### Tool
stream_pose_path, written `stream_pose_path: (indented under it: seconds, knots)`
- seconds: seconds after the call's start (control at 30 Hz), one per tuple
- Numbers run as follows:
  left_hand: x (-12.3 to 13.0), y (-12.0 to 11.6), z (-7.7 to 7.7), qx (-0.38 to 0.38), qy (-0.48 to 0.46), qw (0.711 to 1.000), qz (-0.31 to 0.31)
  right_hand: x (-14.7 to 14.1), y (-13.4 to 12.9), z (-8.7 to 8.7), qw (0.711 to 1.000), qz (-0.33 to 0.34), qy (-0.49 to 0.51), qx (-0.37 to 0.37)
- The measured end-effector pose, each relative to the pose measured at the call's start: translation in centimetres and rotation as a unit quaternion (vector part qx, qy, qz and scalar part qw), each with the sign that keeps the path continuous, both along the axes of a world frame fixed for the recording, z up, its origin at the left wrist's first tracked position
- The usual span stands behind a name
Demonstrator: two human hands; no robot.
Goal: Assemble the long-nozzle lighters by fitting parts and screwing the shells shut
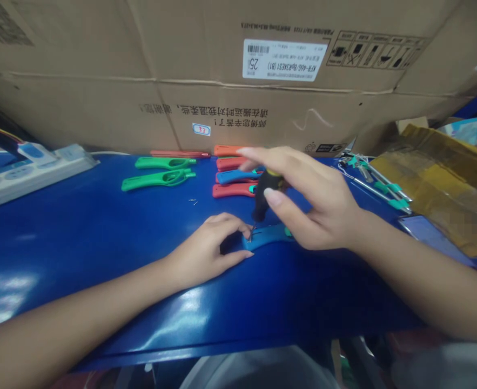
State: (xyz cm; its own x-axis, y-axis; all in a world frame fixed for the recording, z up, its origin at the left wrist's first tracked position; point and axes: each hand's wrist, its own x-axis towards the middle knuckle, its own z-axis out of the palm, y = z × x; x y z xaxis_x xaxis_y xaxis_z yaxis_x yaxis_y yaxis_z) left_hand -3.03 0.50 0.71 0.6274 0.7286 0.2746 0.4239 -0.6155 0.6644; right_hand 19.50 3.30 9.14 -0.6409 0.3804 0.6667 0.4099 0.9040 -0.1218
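My right hand (315,200) is closed around the dark handle of a screwdriver (262,197), its tip pointing down at the left end of a blue lighter-shaped plastic casing (268,236). That casing lies flat on the blue table. My left hand (212,248) grips the casing's left end between thumb and fingers, close to the screwdriver tip. Part of the casing's right end, with a green piece on it, is hidden behind my right hand. Beyond the screwdriver lie a red casing (232,190), a blue casing (236,176) and an orange casing (228,150).
Two green casings (155,180) lie at the back left, near a white power strip (31,175). A large cardboard box (173,54) walls off the back. Metal rods with green parts (384,186), a phone (435,237) and taped cardboard (444,183) are at the right.
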Motion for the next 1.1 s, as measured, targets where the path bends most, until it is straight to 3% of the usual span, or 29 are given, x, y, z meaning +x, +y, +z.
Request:
stream_pose_path:
  seconds: [0.1, 0.23, 0.4, 0.47, 0.6, 0.77, 0.93, 1.0, 1.1]
  knots:
    - [-0.1, -0.1, 0.1, -0.003, 0.002, 1.0, 0.001, -0.1, 0.0, 0.1, 0.998, 0.022, 0.003, -0.053]
    - [-0.2, -0.1, 0.0, 0.01, 0.001, 1.0, 0.002, 0.2, 0.2, 0.0, 0.999, 0.016, 0.029, 0.015]
    - [-0.1, 0.0, 0.0, 0.009, 0.004, 1.0, 0.005, 0.1, -0.3, 0.4, 0.992, 0.052, 0.001, -0.112]
    - [-0.1, 0.0, -0.1, 0.015, 0.003, 1.0, 0.005, 0.0, -0.4, 0.4, 0.994, 0.052, 0.026, -0.093]
    - [-0.1, 0.0, -0.3, 0.023, -0.005, 1.0, 0.001, -0.4, -0.5, -0.1, 0.998, 0.022, 0.054, 0.027]
    - [-0.1, 0.0, -0.2, 0.015, 0.005, 1.0, 0.005, -0.6, -0.5, -0.7, 0.997, 0.036, 0.047, -0.043]
    - [-0.1, 0.0, -0.1, 0.014, 0.001, 1.0, 0.004, -0.2, -0.4, -1.4, 0.994, 0.03, 0.049, 0.095]
    - [-0.1, 0.0, -0.1, 0.01, 0.003, 1.0, 0.001, -0.3, -0.5, -1.4, 0.994, 0.057, 0.043, 0.078]
    - [-0.1, 0.0, -0.2, 0.014, 0.005, 1.0, 0.002, -0.5, -0.4, -1.1, 0.997, 0.067, 0.039, -0.009]
